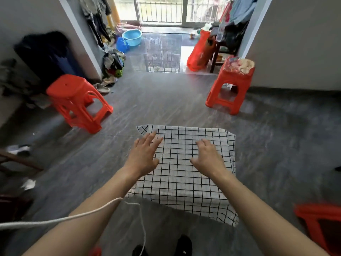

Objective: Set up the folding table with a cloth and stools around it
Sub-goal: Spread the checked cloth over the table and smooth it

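Note:
A white cloth with a black grid [184,174] covers the small table in front of me and hangs over its edges. My left hand [144,156] lies over the cloth's left part with fingers spread and straight. My right hand [208,157] is over the right part, fingers loosely bent, holding nothing. A red plastic stool [77,100] stands at the far left. Another red stool [232,85] with a patterned cushion on top stands at the far right. A third red stool [321,222] shows at the right edge.
A white cord [73,217] runs across my left forearm. Clothes and shoes [112,65] pile against the left wall. A blue basin [132,36] and a red bag [200,50] sit by the balcony door. A dark wooden chair frame [20,161] is at the left edge.

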### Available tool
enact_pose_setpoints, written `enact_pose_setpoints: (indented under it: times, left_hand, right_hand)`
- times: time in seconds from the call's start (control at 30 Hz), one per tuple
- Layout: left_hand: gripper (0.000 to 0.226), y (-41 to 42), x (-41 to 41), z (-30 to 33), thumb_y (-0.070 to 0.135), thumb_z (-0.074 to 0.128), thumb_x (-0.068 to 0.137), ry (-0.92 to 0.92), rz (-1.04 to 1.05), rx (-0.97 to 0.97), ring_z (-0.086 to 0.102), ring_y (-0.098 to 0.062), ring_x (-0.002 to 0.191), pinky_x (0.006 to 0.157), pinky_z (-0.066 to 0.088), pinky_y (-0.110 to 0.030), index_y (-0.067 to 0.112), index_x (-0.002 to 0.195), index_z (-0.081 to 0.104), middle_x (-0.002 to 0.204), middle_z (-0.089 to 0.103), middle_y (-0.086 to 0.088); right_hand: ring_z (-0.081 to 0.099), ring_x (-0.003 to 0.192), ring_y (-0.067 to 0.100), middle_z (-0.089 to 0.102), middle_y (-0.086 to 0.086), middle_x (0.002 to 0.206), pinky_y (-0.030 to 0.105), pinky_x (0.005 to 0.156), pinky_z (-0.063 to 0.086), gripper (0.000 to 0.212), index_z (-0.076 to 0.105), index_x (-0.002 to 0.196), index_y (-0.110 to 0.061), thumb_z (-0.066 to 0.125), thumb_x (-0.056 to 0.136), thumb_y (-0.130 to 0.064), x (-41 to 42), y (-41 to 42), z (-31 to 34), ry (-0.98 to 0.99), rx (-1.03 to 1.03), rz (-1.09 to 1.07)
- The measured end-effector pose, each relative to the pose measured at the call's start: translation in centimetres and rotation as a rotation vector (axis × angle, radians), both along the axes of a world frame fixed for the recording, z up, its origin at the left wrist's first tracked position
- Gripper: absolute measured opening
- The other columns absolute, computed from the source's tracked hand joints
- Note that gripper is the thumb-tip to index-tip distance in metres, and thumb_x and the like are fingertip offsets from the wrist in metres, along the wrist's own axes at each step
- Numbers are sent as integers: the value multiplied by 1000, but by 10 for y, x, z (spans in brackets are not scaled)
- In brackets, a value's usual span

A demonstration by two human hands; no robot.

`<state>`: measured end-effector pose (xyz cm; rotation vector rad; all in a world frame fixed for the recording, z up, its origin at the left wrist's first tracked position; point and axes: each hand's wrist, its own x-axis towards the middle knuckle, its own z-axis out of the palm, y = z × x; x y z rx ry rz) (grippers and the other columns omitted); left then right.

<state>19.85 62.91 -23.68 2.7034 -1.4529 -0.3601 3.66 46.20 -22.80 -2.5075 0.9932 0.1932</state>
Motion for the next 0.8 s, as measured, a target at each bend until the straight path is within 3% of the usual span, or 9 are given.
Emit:
enact_pose_setpoints:
  times: [0.37, 0.8]
  left_hand:
    - [77, 72, 72, 82, 39, 58, 88, -124, -15, -69, 8, -23, 150, 119, 12, -45, 32, 154, 19, 164, 2, 1]
    - [78, 227, 216, 119, 41, 58, 89, -167, -132, -8, 7, -22, 150, 120, 13, -45, 32, 154, 16, 164, -1, 1]
  right_hand:
    - [33, 140, 30, 24, 11, 158, 42, 112, 33, 68, 37, 145, -12, 63, 85, -28, 97, 83, 87, -98, -97, 121]
    - [34, 139, 29, 30, 10, 155, 38, 109, 34, 58, 46, 140, -13, 60, 87, -32, 239, 243, 97, -181, -105, 66]
